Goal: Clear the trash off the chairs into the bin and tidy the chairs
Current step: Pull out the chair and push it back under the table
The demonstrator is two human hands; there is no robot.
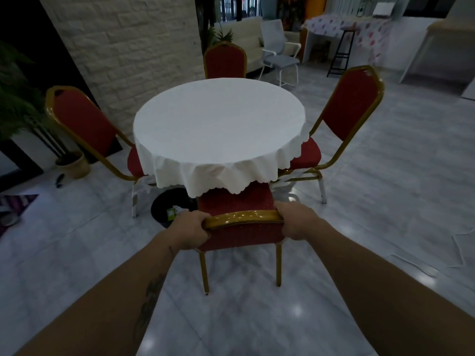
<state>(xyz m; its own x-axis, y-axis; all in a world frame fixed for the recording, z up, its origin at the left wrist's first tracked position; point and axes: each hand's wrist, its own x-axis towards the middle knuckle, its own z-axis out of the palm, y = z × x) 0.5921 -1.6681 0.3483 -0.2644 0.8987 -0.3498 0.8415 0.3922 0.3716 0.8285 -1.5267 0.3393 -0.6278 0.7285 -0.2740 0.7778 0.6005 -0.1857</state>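
**Both hands grip the top rail of a red chair at a round table**

Seen from the person's own head, looking forward and down. Two bare forearms reach ahead to the near chair (237,214), a red padded seat on a gold metal frame. The left hand (191,231) is closed around the left end of the chair's gold top rail; the right hand (295,220) is closed around the right end. The chair faces a round table (218,119) covered by a white cloth with a scalloped hem, and the front of its seat sits under the hanging cloth.

Three more red and gold chairs stand around the table: a left chair (84,122), a far chair (225,60) and a right chair (347,111), each with its seat partly under the cloth.

A black bin (169,205) sits on the floor under the table's near left edge, just beyond the left hand, with green and white scraps visible inside. The floor is pale, glossy tile.
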